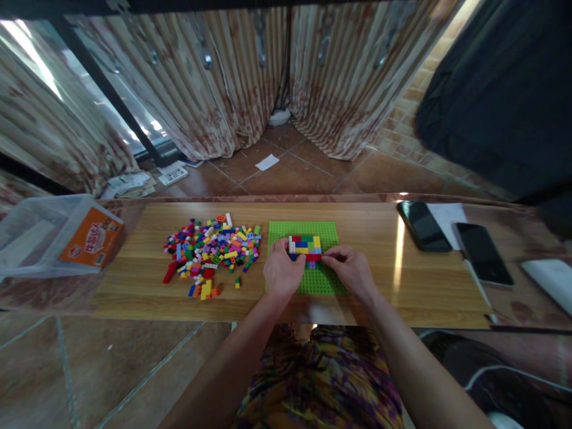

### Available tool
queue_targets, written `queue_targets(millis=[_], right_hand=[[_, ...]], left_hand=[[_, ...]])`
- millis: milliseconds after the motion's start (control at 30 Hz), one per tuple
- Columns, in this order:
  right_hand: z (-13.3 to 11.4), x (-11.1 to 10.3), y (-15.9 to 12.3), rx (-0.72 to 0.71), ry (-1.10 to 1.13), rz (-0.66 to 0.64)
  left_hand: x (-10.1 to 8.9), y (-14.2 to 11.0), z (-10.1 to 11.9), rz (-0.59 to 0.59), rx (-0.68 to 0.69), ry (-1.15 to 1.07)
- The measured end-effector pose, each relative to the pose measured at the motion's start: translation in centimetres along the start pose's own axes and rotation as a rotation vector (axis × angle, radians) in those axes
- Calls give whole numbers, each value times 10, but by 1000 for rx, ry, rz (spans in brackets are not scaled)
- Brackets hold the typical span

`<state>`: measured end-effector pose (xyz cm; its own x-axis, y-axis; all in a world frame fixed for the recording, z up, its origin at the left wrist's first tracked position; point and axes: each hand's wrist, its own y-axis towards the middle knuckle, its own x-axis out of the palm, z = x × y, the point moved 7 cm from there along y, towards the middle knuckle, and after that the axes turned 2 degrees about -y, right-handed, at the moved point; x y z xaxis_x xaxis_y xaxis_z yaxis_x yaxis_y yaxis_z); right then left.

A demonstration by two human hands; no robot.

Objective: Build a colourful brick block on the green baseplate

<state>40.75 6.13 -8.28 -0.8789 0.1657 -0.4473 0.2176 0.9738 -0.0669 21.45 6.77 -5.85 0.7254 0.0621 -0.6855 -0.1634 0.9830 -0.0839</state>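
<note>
A green baseplate (313,229) lies on the wooden table (384,286). On it stands a small block of joined bricks (304,244) in red, yellow, blue and green. My left hand (282,272) is curled with its fingertips against the block's left side. My right hand (351,268) pinches the front right edge of the block, at a red brick. Both hands rest on the baseplate. A heap of loose coloured bricks (212,249) lies just left of the plate.
A clear plastic box with an orange label (58,237) sits at the table's left end. Two dark phones (422,225) (482,253) and white paper (449,215) lie at the right. Curtains hang beyond the tiled floor.
</note>
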Motion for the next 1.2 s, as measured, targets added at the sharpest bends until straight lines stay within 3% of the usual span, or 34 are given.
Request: queue_targets(millis=[467, 733, 833, 967, 1067, 1200], right_hand=[[-2, 2, 4, -1, -86, -61], [8, -2, 5, 56, 100, -100], [11, -3, 4, 83, 145, -97], [11, -5, 3, 65, 104, -64], [14, -7, 2, 74, 132, -49], [7, -14, -5, 12, 21, 36]], left_hand=[[0, 0, 0, -5, -11, -4], [-2, -3, -5, -18, 87, -90], [-20, -11, -12, 35, 132, -151], [-61, -36, -33, 118, 203, -227], [-97, -58, -66, 233, 182, -193], [-138, -82, -120, 426, 7, -75]])
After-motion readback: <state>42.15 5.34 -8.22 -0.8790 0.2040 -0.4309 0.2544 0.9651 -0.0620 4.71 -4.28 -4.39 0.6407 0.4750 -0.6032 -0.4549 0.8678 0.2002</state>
